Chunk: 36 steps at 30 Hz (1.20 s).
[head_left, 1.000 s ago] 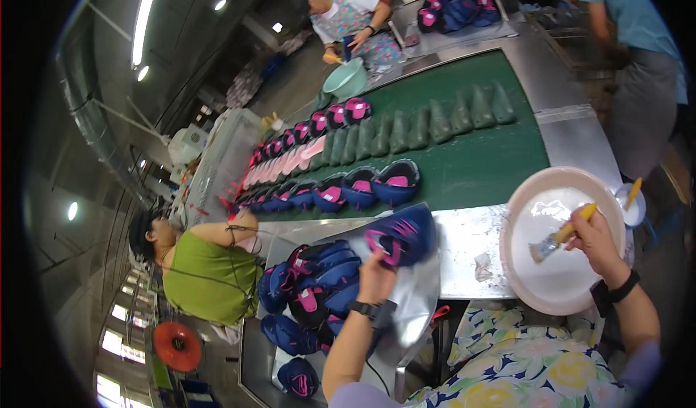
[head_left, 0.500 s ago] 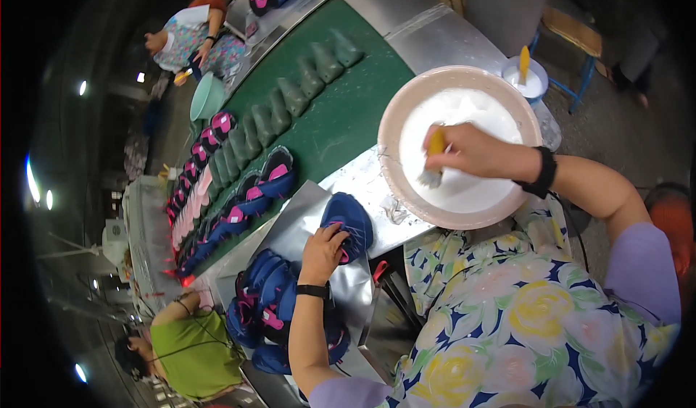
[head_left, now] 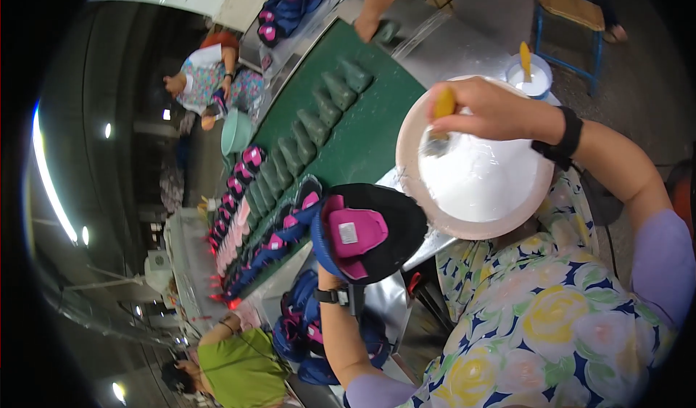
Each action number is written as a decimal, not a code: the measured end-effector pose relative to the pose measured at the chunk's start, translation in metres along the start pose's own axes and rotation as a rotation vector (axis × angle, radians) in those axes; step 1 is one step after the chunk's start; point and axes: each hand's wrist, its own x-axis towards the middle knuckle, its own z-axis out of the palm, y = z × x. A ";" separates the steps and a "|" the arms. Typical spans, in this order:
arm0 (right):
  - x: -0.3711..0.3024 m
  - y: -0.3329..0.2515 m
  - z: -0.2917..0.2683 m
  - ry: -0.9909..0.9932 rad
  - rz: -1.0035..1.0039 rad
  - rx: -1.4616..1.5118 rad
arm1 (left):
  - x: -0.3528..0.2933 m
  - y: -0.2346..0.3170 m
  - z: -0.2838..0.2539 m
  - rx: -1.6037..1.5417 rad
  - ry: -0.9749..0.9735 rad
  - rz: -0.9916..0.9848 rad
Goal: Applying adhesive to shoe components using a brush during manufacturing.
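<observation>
My left hand holds up a blue shoe upper with a pink lining and black underside turned toward me; its fingers are hidden behind the upper. A yellow-handled brush is gripped in my right hand, with its bristles over the inside of a beige basin. White liquid fills much of that basin. Beside my left forearm lies a pile of similar blue and pink uppers.
A green belt carries rows of grey-green foot-shaped pieces and shoe uppers. At its far end a co-worker's hand touches a dark piece. A small pot with another yellow brush stands beyond the basin. Two other people are on the left.
My left hand has raised the upper off the metal surface and turned it over. My right hand has drawn the brush up toward the basin's far rim. A co-worker's hand has appeared.
</observation>
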 end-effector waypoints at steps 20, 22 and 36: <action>-0.009 -0.014 0.047 0.340 0.300 0.213 | 0.026 -0.042 0.082 0.436 0.289 0.655; -0.011 -0.018 0.054 0.282 0.392 0.319 | 0.026 -0.039 0.079 0.604 0.327 0.756; -0.014 -0.014 0.039 0.296 -0.093 0.184 | 0.003 0.000 0.065 0.826 0.354 0.760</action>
